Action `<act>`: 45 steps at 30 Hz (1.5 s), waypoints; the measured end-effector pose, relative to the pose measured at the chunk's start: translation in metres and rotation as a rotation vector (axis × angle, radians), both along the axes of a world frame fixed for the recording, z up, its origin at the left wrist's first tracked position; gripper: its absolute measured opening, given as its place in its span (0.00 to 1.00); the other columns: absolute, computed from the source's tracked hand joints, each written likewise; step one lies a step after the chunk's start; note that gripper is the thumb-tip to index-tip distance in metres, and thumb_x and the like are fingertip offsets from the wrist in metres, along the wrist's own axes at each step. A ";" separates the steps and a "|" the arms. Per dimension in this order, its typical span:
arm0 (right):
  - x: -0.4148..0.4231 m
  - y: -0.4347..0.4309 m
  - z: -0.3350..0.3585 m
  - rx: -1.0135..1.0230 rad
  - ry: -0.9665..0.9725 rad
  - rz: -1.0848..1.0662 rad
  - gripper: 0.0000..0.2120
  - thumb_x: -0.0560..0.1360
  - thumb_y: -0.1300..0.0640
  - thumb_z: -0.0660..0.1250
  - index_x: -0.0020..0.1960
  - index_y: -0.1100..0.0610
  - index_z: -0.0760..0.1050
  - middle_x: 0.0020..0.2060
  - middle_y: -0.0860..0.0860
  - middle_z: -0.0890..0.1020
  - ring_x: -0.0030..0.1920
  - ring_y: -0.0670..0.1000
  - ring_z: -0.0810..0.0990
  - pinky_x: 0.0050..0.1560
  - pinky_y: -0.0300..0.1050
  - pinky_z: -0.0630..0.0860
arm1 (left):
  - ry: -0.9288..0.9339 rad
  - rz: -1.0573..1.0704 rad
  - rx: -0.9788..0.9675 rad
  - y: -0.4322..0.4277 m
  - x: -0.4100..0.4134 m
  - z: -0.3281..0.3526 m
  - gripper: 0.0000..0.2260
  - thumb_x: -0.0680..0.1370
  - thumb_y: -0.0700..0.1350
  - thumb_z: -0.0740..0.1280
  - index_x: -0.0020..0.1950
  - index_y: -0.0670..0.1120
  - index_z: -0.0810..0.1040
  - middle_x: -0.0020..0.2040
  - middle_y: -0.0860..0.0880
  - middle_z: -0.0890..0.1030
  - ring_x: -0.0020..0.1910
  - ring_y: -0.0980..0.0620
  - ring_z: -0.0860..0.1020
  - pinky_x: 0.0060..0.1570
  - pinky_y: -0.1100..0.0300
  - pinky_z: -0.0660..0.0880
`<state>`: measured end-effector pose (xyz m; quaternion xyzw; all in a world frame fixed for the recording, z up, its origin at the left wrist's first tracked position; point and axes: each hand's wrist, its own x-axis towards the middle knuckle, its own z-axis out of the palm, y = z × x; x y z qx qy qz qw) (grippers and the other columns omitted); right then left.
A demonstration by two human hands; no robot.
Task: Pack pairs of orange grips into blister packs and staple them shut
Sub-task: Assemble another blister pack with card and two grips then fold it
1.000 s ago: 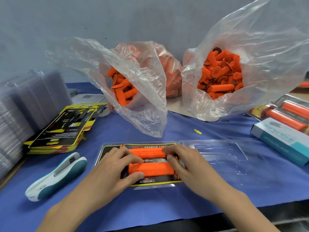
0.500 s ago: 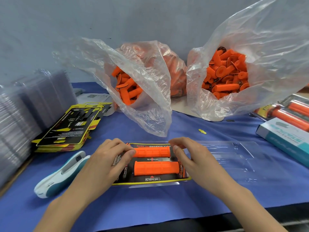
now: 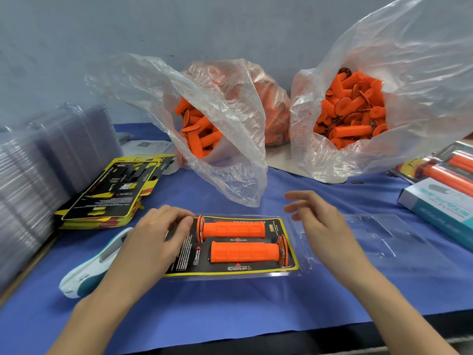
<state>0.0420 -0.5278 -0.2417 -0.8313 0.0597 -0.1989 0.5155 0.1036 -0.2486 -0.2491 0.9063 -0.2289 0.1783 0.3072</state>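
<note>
Centre of the blue cloth (image 3: 230,303), near the front edge: blister pack (image 3: 304,269) lying open and flat, with a yellow-and-black card insert (image 3: 186,254) in its left half. Two orange grips lie on the card, lengthwise left-right and parallel. They are close, but I can't tell if they touch. Upper grip (image 3: 231,229) has its flange at the left end. Lower grip (image 3: 245,252) has its flange at the right end and sits a bit further right. Clear lid half (image 3: 378,234) is folded out to the right, flat on the cloth.

Left hand (image 3: 153,242) rests on the left end of the card — fingers bent, tips down just beside the upper grip's flange, gripping nothing. Right hand (image 3: 322,224) hovers where the card half meets the lid half, fingers loose and spread, holding nothing, clear of both grips.

Outward: white-and-teal stapler (image 3: 84,275) just left of the pack, partly hidden by the left wrist. Stack of printed cards (image 3: 112,190) behind it. Stacks of clear blisters (image 3: 38,175) far left, blurred. Behind the pack are two clear plastic bags with open mouths, both full of loose orange grips — left bag (image 3: 230,149), right bag (image 3: 320,155). Far right: teal box (image 3: 440,208), and behind it finished packs (image 3: 435,172) with orange grips inside, cut off by the frame.
</note>
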 end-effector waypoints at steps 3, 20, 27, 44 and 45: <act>-0.008 0.000 -0.003 -0.103 0.062 0.050 0.16 0.80 0.62 0.56 0.52 0.43 0.76 0.39 0.48 0.82 0.36 0.52 0.76 0.36 0.43 0.71 | 0.046 -0.094 0.049 -0.006 -0.008 0.004 0.06 0.79 0.57 0.63 0.47 0.59 0.78 0.46 0.62 0.78 0.50 0.58 0.75 0.52 0.60 0.70; -0.037 0.001 -0.011 -0.317 0.256 0.219 0.24 0.78 0.60 0.58 0.64 0.34 0.69 0.45 0.28 0.80 0.52 0.37 0.72 0.43 0.30 0.67 | -0.130 -0.250 0.513 -0.055 -0.028 -0.013 0.19 0.79 0.55 0.55 0.57 0.49 0.81 0.50 0.52 0.80 0.48 0.48 0.80 0.46 0.57 0.73; -0.037 0.001 -0.010 -0.055 0.153 0.307 0.14 0.76 0.51 0.67 0.60 0.40 0.76 0.50 0.36 0.82 0.50 0.38 0.79 0.48 0.36 0.73 | 0.050 -0.322 0.235 -0.044 -0.023 -0.019 0.20 0.80 0.57 0.52 0.62 0.50 0.76 0.57 0.58 0.75 0.57 0.54 0.73 0.58 0.55 0.67; -0.041 0.011 -0.014 -0.163 0.150 0.218 0.09 0.69 0.44 0.76 0.42 0.39 0.75 0.47 0.37 0.75 0.51 0.38 0.73 0.46 0.29 0.67 | 0.059 -0.323 0.246 -0.044 -0.023 -0.022 0.20 0.81 0.58 0.51 0.63 0.51 0.75 0.58 0.58 0.74 0.58 0.55 0.73 0.58 0.51 0.70; -0.041 0.011 -0.014 -0.161 0.155 0.214 0.09 0.69 0.45 0.76 0.41 0.39 0.75 0.47 0.36 0.75 0.51 0.38 0.73 0.46 0.28 0.67 | 0.052 -0.321 0.252 -0.044 -0.023 -0.022 0.21 0.81 0.59 0.51 0.63 0.50 0.75 0.58 0.57 0.74 0.58 0.55 0.73 0.57 0.51 0.71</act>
